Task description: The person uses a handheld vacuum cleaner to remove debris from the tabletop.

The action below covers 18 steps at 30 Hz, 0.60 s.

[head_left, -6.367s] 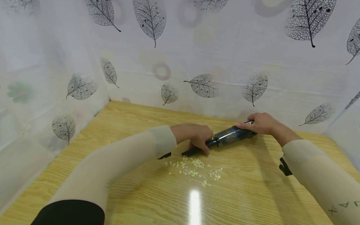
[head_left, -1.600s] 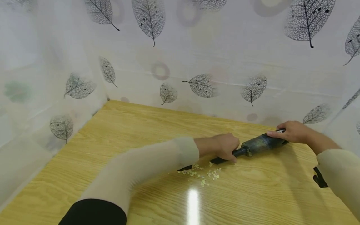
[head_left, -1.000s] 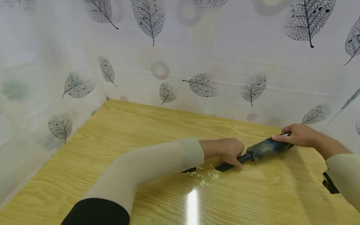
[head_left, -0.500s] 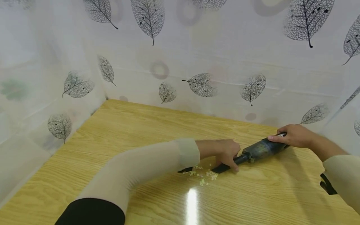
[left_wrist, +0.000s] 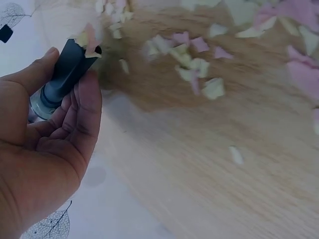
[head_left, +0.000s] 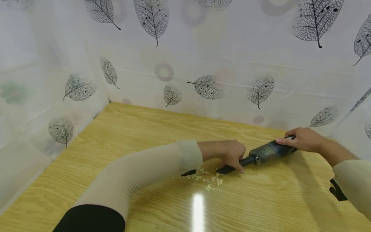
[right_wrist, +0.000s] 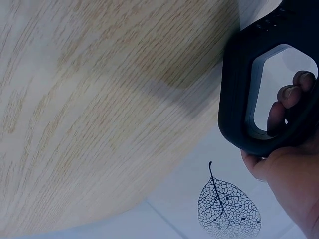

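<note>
A dark handheld vacuum cleaner point(head_left: 266, 152) with a see-through barrel slants across the right half of the table in the head view. My right hand point(head_left: 305, 139) grips its rear end; in the right wrist view fingers curl through the black loop handle point(right_wrist: 237, 89). Near the front, my left hand point(head_left: 233, 153) holds the narrow black nozzle point(head_left: 226, 169) between thumb and fingers. The nozzle's mouth is at the edge of scattered yellow and pink paper scraps point(head_left: 208, 187). In the left wrist view, a few scraps point(left_wrist: 89, 42) sit at the nozzle's opening.
The wood-grain table point(head_left: 162, 129) is bordered by a white leaf-print curtain point(head_left: 185, 48) at the back and sides. More scraps point(left_wrist: 192, 59) lie loose on the table. A dark strap piece point(head_left: 188, 173) juts from under the left sleeve, beside the scraps.
Since the earliest frame, both hands and the vacuum have moved right, and fewer scraps lie on the table. Over the last half second the nozzle has shifted slightly left and away.
</note>
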Each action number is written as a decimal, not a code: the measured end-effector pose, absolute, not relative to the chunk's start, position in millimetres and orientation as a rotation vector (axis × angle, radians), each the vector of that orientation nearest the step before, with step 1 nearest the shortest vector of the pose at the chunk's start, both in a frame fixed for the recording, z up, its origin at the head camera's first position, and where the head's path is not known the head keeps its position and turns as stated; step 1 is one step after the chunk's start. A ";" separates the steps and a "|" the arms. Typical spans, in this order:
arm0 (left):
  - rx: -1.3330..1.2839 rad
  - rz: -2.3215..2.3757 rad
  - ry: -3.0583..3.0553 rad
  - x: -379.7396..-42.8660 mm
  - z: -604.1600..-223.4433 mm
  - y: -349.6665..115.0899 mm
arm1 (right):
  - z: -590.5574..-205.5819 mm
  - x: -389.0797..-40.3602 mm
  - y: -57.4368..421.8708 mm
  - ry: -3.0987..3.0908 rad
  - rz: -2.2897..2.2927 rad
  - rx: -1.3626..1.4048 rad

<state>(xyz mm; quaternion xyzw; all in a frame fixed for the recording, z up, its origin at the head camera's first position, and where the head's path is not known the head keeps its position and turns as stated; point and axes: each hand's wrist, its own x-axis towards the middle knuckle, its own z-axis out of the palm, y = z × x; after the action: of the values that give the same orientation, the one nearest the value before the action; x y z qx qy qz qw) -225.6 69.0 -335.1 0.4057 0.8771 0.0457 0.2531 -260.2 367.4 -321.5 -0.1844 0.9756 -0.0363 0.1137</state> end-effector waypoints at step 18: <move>1.162 0.049 2.420 -230.2 -335.8 68.5 | -318.9 -251.1 375.3 2.900 -0.128 -0.451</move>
<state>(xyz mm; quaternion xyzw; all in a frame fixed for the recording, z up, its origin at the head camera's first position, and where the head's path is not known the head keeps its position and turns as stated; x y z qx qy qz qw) -230.2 68.5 -335.8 0.4216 0.8780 0.0179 0.2261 -251.1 375.3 -318.9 -0.1528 0.9821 -0.0432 0.1016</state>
